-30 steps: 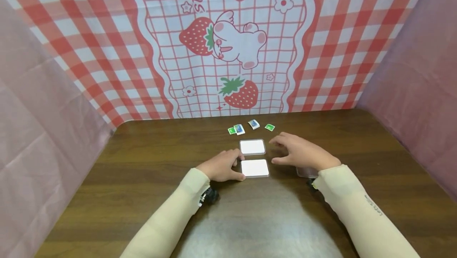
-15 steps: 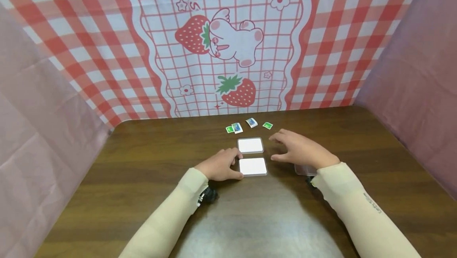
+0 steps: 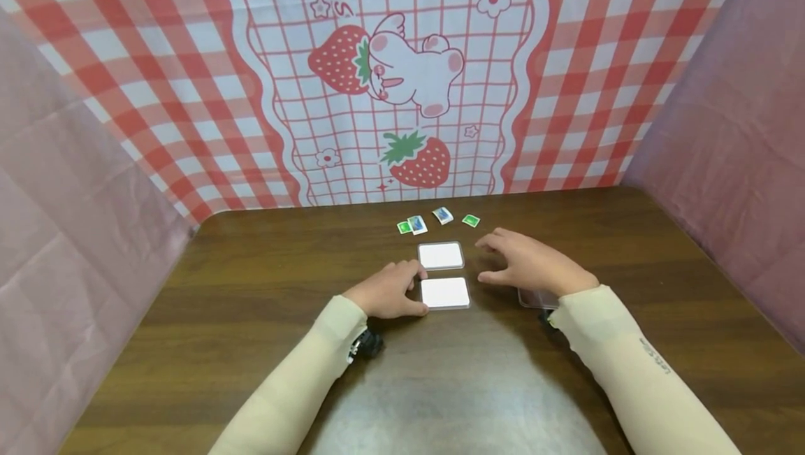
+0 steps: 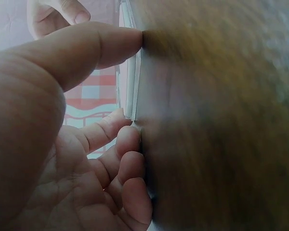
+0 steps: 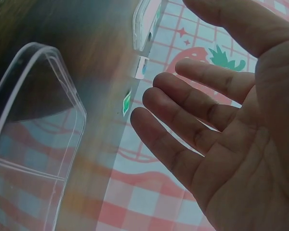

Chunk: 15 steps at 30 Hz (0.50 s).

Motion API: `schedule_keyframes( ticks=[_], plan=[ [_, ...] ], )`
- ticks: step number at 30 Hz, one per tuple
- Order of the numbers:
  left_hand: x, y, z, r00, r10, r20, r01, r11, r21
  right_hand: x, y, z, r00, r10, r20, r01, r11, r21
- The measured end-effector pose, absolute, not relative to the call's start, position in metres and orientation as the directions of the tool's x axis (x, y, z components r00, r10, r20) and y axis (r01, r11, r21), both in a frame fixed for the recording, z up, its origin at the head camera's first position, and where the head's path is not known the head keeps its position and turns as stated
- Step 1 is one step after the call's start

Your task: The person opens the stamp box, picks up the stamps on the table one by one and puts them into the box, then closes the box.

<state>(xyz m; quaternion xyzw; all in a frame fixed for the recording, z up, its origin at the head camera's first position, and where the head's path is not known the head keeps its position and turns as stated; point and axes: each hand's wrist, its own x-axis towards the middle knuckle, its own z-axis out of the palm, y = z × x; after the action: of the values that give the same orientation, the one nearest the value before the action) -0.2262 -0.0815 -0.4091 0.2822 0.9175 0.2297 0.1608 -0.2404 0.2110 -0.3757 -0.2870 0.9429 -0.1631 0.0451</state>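
Two shallow clear cases with white contents lie one behind the other in the head view: the near case (image 3: 445, 293) and the far case (image 3: 441, 256). My left hand (image 3: 388, 291) rests at the near case's left side, thumb by its lower corner and index finger by its upper one. The left wrist view has the thumb (image 4: 118, 43) in front of the case edge (image 4: 130, 91), the other fingers loosely bent on the table. To the right, my right hand (image 3: 531, 263) hovers apart from both cases, holding nothing. Its fingers (image 5: 168, 139) are loosely extended.
A transparent plastic case or lid (image 5: 70, 125) lies beneath my right wrist. Behind the cases are small picture pieces: green (image 3: 404, 228) and blue (image 3: 417, 224) overlapping, another blue (image 3: 443, 215), and another green (image 3: 470, 220). A checked strawberry cloth (image 3: 415, 91) hangs behind the table (image 3: 264, 315).
The head view has shifted slightly, so everything sits a little further left and up. Both hands and the cases otherwise keep their places.
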Motion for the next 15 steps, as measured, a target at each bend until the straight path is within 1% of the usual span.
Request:
schedule_keyframes(
  ticks=[6,15],
  plan=[
    [-0.2259,-0.0828,-0.4094,-0.789,0.592,-0.164,0.442,0.733,0.517,-0.2398,0.2116,-0.3754,-0.834,-0.552,-0.01,-0.516,0.786,-0.341],
    [-0.2258,-0.0829,-0.4097,-0.786,0.596,-0.161,0.449,0.73,0.515,-0.2405,0.2126,-0.3771,-0.828,-0.561,-0.001,-0.528,0.779,-0.34]
  ],
)
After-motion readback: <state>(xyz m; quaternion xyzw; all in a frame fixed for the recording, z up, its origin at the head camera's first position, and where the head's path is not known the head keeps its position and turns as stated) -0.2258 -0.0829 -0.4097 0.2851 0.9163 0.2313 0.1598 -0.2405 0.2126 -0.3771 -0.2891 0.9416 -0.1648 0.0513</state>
